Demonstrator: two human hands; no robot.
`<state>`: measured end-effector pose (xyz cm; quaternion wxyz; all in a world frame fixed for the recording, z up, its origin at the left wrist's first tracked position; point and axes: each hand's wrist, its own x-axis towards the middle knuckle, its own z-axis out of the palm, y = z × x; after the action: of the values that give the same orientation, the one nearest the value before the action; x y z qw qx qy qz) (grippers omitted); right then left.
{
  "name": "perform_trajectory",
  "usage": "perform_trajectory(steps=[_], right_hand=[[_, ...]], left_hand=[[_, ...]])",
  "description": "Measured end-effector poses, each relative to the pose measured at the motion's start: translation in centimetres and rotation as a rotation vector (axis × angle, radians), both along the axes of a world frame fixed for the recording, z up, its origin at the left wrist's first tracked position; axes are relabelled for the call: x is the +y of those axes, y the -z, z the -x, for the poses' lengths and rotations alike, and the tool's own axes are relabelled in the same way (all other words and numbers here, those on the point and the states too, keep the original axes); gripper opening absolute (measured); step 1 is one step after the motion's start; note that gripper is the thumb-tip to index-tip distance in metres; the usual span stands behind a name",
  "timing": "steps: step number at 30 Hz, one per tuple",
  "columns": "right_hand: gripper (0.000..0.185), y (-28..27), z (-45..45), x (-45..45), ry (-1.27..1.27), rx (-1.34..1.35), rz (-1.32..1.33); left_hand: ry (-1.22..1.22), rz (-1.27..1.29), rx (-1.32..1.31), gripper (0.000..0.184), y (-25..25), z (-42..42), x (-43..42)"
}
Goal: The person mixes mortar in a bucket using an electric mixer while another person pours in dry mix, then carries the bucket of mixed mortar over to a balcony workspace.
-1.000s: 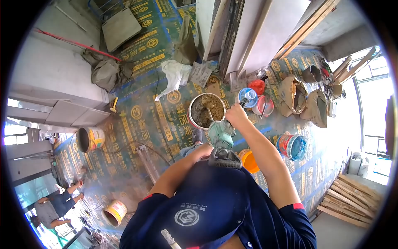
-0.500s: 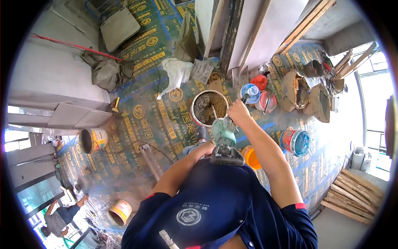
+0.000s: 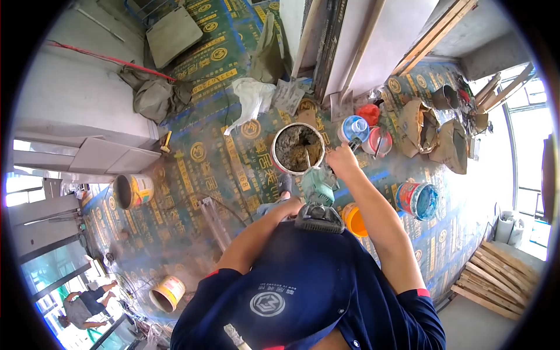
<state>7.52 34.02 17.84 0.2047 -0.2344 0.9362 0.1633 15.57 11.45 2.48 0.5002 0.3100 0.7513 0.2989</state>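
A green electric mixing drill (image 3: pixel 318 185) is held in front of my body, its black rear end close to my shirt. My right hand (image 3: pixel 343 161) is closed round its dark side handle. At the rear, my left hand (image 3: pixel 291 206) is closed against the drill's body, its fingers partly hidden. The drill's rod runs down into a white-rimmed bucket (image 3: pixel 273 153) of grey-brown mortar (image 3: pixel 294 142). Its lower end is buried in the mix, on the bucket's near right side.
Right of the mortar bucket stand a blue bucket (image 3: pixel 355 129) and a pink-red bucket (image 3: pixel 377 142). An orange bucket (image 3: pixel 354 220) and a blue-stained paint bucket (image 3: pixel 417 201) are nearer me. Paper sacks (image 3: pixel 417 128) stand farther right. Another person (image 3: pixel 84 306) is at far left.
The rod has shifted toward the near right side of the mortar bucket, and the mortar's surface has a different shape. Both hands keep their hold on the drill.
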Motion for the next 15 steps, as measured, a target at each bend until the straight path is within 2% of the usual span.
perform_trajectory(steps=[5,9,10,13,14,15], right_hand=[[0.009,0.9,-0.8,0.5,0.036,-0.016,-0.031],[0.009,1.2,-1.2,0.9,0.029,-0.011,-0.025],[0.009,0.7,-1.0,0.8,0.032,-0.031,-0.025],[0.01,0.5,-1.2,1.0,0.034,-0.056,-0.015],[0.01,0.4,-1.3,1.0,0.03,-0.053,-0.007],[0.011,0.3,-1.3,1.1,0.023,-0.049,0.0]], left_hand=[[-0.127,-0.048,-0.045,0.038,-1.4,-0.7,-0.4],[-0.431,-0.156,-0.174,0.038,-3.5,-1.4,-0.6],[-0.491,-0.174,-0.198,0.038,-2.8,-1.9,-0.6],[-0.529,-0.143,-0.381,0.039,4.0,-3.4,-0.2],[-0.426,-0.278,-0.439,0.04,5.2,-3.6,-0.1],[-0.423,-0.312,-0.456,0.041,3.7,-3.4,0.0]])
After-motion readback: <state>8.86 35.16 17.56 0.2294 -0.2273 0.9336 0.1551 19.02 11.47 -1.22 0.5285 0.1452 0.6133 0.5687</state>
